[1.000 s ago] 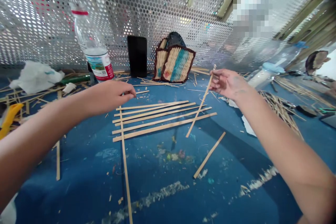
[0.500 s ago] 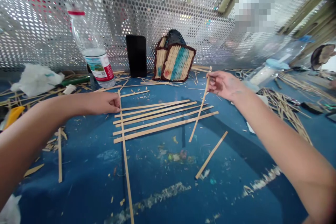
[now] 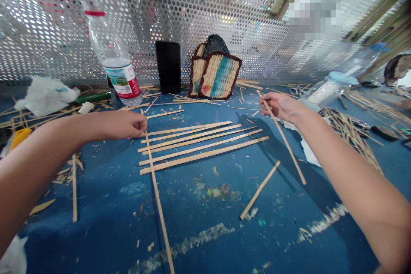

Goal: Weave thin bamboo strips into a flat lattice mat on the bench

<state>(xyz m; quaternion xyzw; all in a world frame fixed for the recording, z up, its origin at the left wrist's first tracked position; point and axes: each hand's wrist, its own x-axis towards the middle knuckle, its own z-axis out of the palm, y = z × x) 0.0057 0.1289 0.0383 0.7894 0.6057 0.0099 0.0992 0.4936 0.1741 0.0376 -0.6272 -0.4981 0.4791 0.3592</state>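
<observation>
My left hand (image 3: pixel 136 125) is closed around the far end of a long bamboo strip (image 3: pixel 159 205), which runs toward me across the left ends of several bamboo strips (image 3: pixel 205 154). Those strips lie side by side on the blue table (image 3: pixel 199 248). Over at the right, my right hand (image 3: pixel 278 105) pinches another bamboo strip (image 3: pixel 285 141) near its upper end. It slants down to the right, apart from the laid strips. A shorter bamboo strip (image 3: pixel 260 190) lies alone in front of them.
A plastic bottle (image 3: pixel 118 72), a black phone (image 3: pixel 168 67) and a woven panel piece (image 3: pixel 220 76) stand along the perforated metal wall (image 3: pixel 135 17). Crumpled tissue (image 3: pixel 46 95) lies left. A lidded clear cup (image 3: pixel 330 87) and a pile of strips (image 3: pixel 349 132) are at right.
The strip in my right hand has swung from slanting down-left over the laid strips to slanting down-right. The near end of the left hand's long strip has shifted slightly right.
</observation>
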